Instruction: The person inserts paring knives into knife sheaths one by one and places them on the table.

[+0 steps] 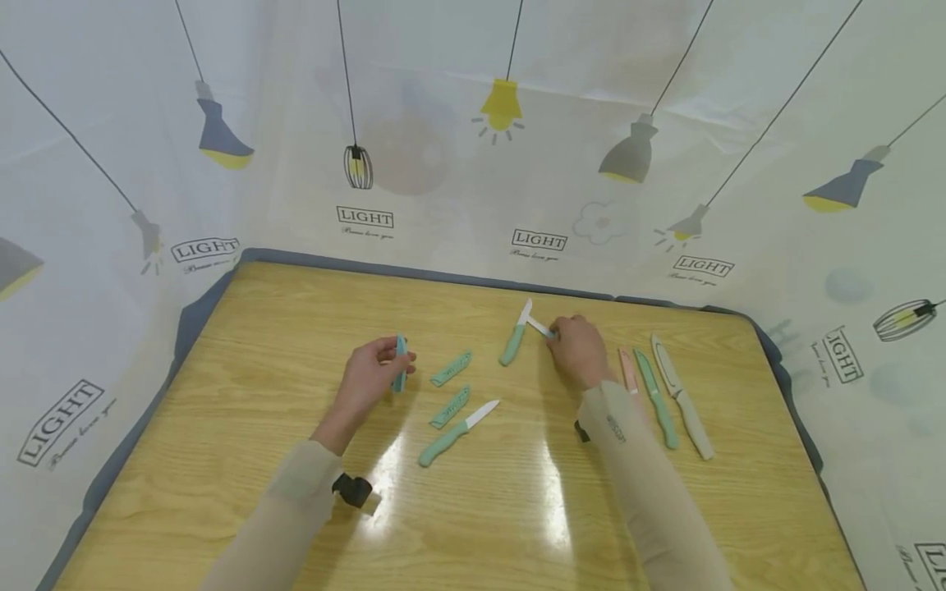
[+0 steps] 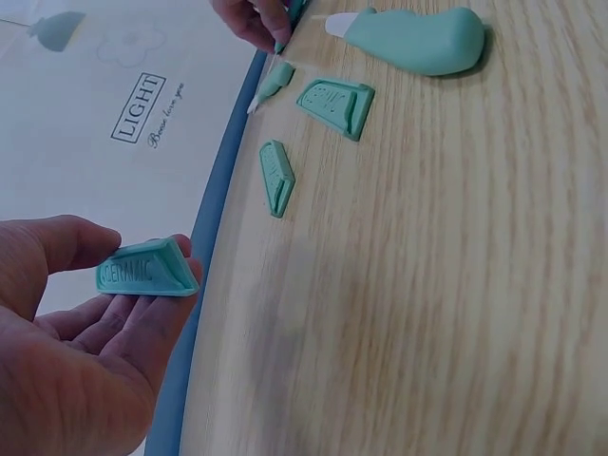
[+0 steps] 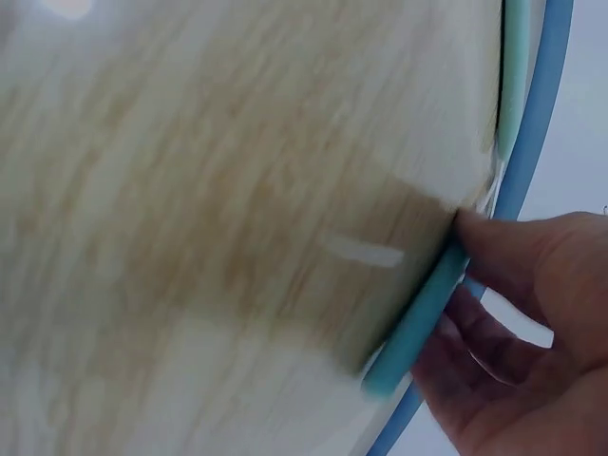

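Observation:
Between the thumb and fingers of my left hand [image 1: 367, 375] is a blue blade cover [image 1: 401, 364]; in the left wrist view the cover [image 2: 147, 270] shows raised CERAMIC lettering. My right hand [image 1: 580, 350] pinches the blue handle [image 3: 418, 321] of a small knife near the table's far side. Its white blade [image 1: 540, 327] points left, its tip close to the blade of a green-handled knife [image 1: 512, 345]. Two green blade covers, an upper one [image 1: 452, 368] and a lower one [image 1: 449, 408], lie between the hands. Below them is another green-handled knife [image 1: 443, 444], its white blade bare.
To the right of the right forearm lie a pink item [image 1: 628, 371] partly hidden by the sleeve, a green knife [image 1: 655, 398] and a longer beige knife [image 1: 683, 398]. The wooden table [image 1: 244, 410] meets a lamp-printed curtain [image 1: 443, 205] along its far edge.

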{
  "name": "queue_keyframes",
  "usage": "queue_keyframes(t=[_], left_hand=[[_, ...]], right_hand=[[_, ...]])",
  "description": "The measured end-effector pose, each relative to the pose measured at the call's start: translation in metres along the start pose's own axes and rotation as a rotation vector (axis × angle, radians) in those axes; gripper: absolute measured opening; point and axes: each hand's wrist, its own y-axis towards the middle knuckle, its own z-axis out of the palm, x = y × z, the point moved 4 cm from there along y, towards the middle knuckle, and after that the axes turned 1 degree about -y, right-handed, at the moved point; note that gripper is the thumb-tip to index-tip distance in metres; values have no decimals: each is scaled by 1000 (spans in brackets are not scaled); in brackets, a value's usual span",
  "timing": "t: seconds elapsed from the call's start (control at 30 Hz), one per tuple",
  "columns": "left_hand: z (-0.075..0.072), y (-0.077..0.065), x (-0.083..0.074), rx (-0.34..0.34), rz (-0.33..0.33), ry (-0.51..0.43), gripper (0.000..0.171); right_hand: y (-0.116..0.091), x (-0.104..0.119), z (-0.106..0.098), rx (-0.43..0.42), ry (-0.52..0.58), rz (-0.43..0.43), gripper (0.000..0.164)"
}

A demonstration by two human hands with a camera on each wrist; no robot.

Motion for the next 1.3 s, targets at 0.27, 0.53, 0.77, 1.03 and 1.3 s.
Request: queue_keyframes(t=[0.27,0.53,0.77,1.03,1.3], left_hand=[[2,1,2,2,8,3,49],[3,-1,-2,-8,14,-11,50],[6,-1,-6,-24,-4,-75,53],[12,1,-5,-58,-51,-300,46],[20,0,-7,-98,-43,-392,41]], right_hand=[[-6,3,-1,3,35,33,26],[-8,0,1,-31,47,-3,25],[-23,-8,0,-92,80,-26,25],[-53,-14,-12,-175,92,-41,24],[-80,-4,-20,-160,153,-53,29]])
